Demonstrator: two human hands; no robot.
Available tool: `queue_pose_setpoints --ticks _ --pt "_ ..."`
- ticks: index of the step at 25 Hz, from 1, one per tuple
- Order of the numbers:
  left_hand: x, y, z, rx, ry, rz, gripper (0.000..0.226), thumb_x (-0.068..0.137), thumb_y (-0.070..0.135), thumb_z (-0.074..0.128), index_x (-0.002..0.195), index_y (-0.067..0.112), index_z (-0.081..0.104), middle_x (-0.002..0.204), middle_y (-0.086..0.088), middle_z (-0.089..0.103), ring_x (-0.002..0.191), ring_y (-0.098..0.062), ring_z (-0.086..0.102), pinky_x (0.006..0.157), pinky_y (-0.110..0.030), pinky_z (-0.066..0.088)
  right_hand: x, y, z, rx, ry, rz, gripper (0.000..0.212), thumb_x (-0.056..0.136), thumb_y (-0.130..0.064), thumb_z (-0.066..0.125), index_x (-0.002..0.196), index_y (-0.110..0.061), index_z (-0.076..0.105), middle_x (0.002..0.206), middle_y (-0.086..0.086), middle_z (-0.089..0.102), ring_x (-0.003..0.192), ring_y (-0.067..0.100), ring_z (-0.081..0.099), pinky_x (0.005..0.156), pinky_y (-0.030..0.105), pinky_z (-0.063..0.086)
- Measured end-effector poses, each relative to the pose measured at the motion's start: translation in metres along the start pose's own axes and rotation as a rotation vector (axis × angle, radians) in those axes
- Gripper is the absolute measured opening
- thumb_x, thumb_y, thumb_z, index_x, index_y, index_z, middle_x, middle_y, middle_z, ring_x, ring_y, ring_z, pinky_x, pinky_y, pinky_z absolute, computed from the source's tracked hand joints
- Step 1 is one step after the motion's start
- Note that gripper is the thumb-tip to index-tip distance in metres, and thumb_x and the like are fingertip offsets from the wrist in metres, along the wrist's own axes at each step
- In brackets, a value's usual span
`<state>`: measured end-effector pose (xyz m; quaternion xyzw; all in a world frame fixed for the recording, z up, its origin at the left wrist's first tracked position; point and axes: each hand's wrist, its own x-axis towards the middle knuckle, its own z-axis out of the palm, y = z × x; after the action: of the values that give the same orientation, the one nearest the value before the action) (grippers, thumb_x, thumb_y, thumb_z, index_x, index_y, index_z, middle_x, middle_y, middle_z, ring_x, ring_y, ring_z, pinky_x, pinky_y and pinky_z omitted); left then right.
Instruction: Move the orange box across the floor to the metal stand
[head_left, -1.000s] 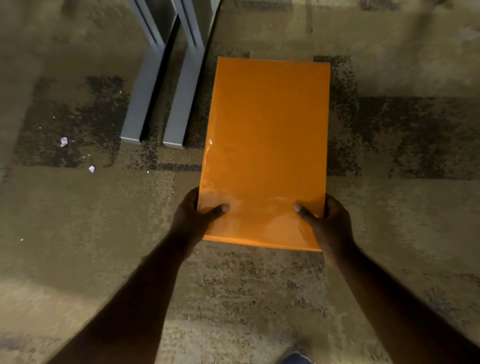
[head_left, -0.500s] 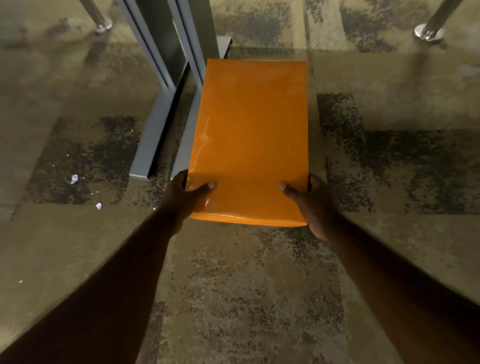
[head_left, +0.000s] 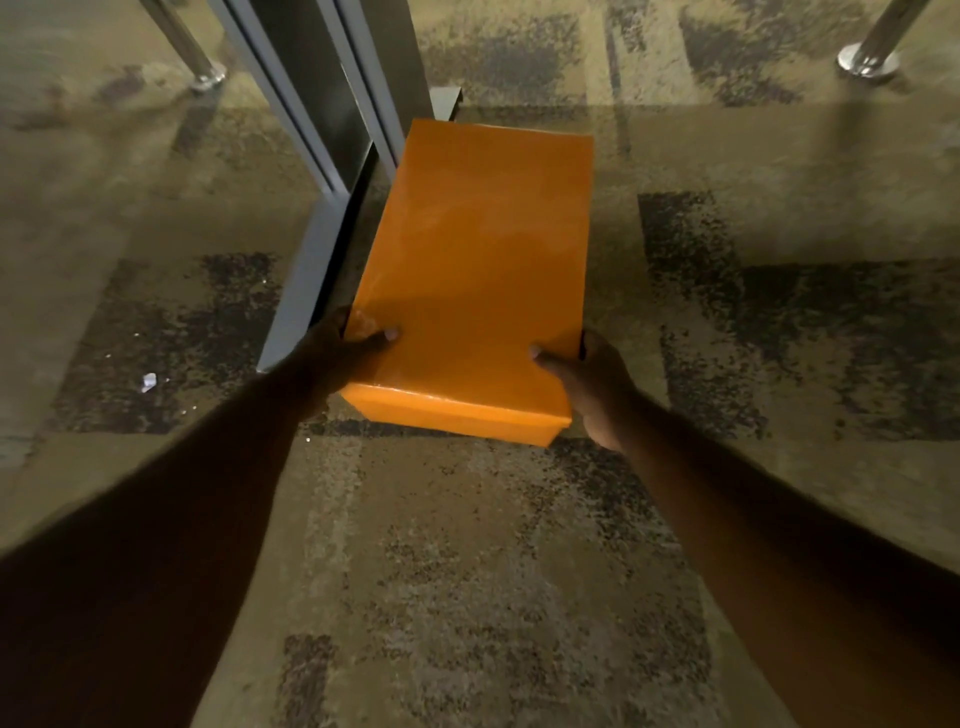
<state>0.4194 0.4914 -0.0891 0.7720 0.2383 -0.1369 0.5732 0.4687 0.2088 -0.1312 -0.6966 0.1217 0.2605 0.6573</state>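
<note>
The glossy orange box (head_left: 483, 270) is a long flat rectangle lying lengthwise away from me over the carpet. My left hand (head_left: 345, 353) grips its near left corner, thumb on top. My right hand (head_left: 589, 382) grips the near right corner the same way. The grey metal stand (head_left: 322, 156) rises just left of the box; its floor rail (head_left: 304, 288) runs along the box's left side, and the box covers part of the second rail. Whether the box rests on the floor or hangs just above it I cannot tell.
Patterned olive and dark carpet (head_left: 467, 571) covers the floor. A chrome post foot (head_left: 867, 60) stands at the far right, another chrome leg (head_left: 205, 73) at the far left. Small white scraps (head_left: 148, 382) lie left of the stand's rail.
The box has travelled forward and left, up against the metal stand, now overlapping one rail. Both hands kept their grip on its near corners. The box's front side face has come into view.
</note>
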Motion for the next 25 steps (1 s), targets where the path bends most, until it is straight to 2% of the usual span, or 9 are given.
queue_pose_setpoints --ticks 2,4,6,10,14,17,19,23,25 --pt "0.004 -0.003 0.006 0.022 -0.025 -0.01 0.056 0.082 0.039 0.072 0.131 0.018 0.055 0.117 -0.003 0.07 0.106 -0.023 0.068 0.075 -0.029 0.06 0.004 0.002 0.001 -0.039 0.002 0.006 0.06 0.077 -0.035 0.075 0.131 -0.02 0.052 0.127 0.007 0.063 0.111 0.029 0.06 0.096 0.053 0.048" --pt "0.006 -0.006 0.014 0.012 -0.005 -0.009 0.028 0.092 0.02 0.06 0.12 0.022 0.058 0.1 0.007 0.072 0.089 -0.007 0.071 0.065 -0.017 0.058 0.006 0.002 0.002 -0.074 0.013 0.008 0.068 0.071 -0.042 0.075 0.131 -0.02 0.052 0.126 0.007 0.063 0.111 0.03 0.059 0.097 0.053 0.048" --pt "0.005 -0.007 0.019 0.006 0.015 0.003 0.031 0.094 0.016 0.056 0.124 0.022 0.052 0.099 0.009 0.066 0.076 0.003 0.07 0.059 -0.012 0.055 0.009 0.001 0.002 -0.092 0.021 -0.008 0.067 0.071 -0.041 0.074 0.131 -0.019 0.053 0.125 0.007 0.064 0.111 0.03 0.06 0.096 0.052 0.049" --pt "0.004 -0.008 0.022 0.067 0.09 0.012 0.054 0.093 0.022 0.058 0.143 0.014 0.039 0.122 -0.002 0.055 0.107 -0.02 0.057 0.068 -0.02 0.049 0.011 0.005 0.005 -0.165 0.038 -0.014 0.06 0.078 -0.039 0.072 0.13 -0.016 0.051 0.122 0.009 0.063 0.107 0.03 0.061 0.091 0.047 0.051" --pt "0.003 -0.005 0.034 0.18 0.115 0.106 0.062 0.096 0.025 0.051 0.151 0.025 0.023 0.142 -0.006 0.042 0.123 -0.03 0.048 0.087 -0.04 0.049 0.004 0.002 0.011 -0.371 0.161 -0.127 0.065 0.081 -0.046 0.066 0.136 -0.018 0.045 0.125 0.011 0.062 0.11 0.032 0.061 0.088 0.044 0.051" --pt "0.001 -0.007 0.04 0.588 0.248 0.037 0.057 0.101 0.034 0.039 0.153 0.035 0.018 0.157 -0.015 0.026 0.134 -0.037 0.038 0.096 -0.041 0.04 -0.009 0.0 0.017 -0.666 0.236 -0.201 0.071 0.089 -0.05 0.054 0.151 -0.036 0.023 0.15 0.006 0.043 0.129 0.031 0.048 0.1 0.047 0.041" --pt "0.001 -0.003 0.041 0.808 0.273 -0.026 0.056 0.1 0.044 0.032 0.153 0.041 0.014 0.164 -0.012 0.011 0.143 -0.042 0.025 0.111 -0.052 0.029 -0.009 -0.006 0.018 -0.83 0.215 -0.21 0.062 0.093 -0.05 0.048 0.149 -0.038 0.027 0.154 0.007 0.035 0.13 0.033 0.045 0.1 0.048 0.04" --pt "-0.007 0.01 0.045 0.913 0.291 -0.117 0.053 0.098 0.045 0.032 0.15 0.047 0.019 0.166 0.0 0.0 0.145 -0.041 0.022 0.111 -0.062 0.02 -0.011 -0.029 0.005 -0.957 0.123 -0.212 0.062 0.091 -0.051 0.051 0.148 -0.038 0.03 0.166 0.006 0.003 0.141 0.039 0.033 0.106 0.052 0.038" --pt "-0.023 0.012 0.054 0.893 0.321 -0.109 0.052 0.099 0.046 0.029 0.15 0.047 0.019 0.167 0.002 -0.002 0.146 -0.04 0.02 0.112 -0.064 0.019 -0.027 -0.034 -0.001 -1.03 0.133 -0.302 0.062 0.092 -0.053 0.048 0.149 -0.036 0.03 0.166 0.005 0.001 0.143 0.041 0.027 0.106 0.054 0.039"
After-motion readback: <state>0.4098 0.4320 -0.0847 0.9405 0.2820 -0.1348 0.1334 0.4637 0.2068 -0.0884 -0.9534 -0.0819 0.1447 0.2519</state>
